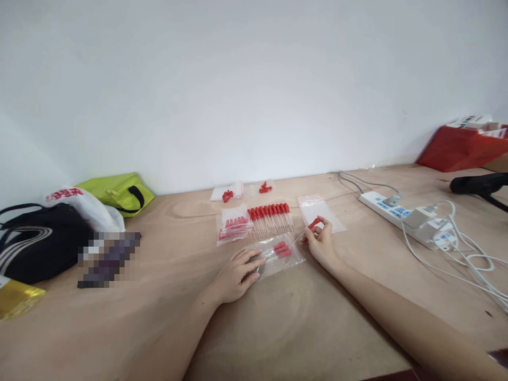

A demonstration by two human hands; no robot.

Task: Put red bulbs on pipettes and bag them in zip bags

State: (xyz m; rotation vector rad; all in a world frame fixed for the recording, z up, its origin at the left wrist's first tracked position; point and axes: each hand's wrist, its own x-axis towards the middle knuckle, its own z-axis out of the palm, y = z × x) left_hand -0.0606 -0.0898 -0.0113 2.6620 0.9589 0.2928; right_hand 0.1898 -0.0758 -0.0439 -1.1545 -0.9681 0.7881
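Observation:
A clear zip bag (273, 268) with a few red-bulbed glass droppers (282, 248) inside lies on the table. My left hand (240, 272) is closed at the bag's left end, thumb and index finger about its edge. Just beyond the bag's right end, my right hand (320, 241) pinches a dropper (315, 223) by its red bulb, the clear tube pointing down and left. Behind the bag, several red-bulbed droppers (272, 219) lie in a row. A filled zip bag (234, 227) sits left of them. Right of the row lies a flat zip bag (335, 223), partly behind my right hand.
Two small bags of loose red bulbs (227, 196) lie farther back. A white power strip (397, 214) with chargers and cables is on the right, near a red bag (456, 148). At left stand a black bag (47, 238) and a green bag (119, 190). A wall rises behind.

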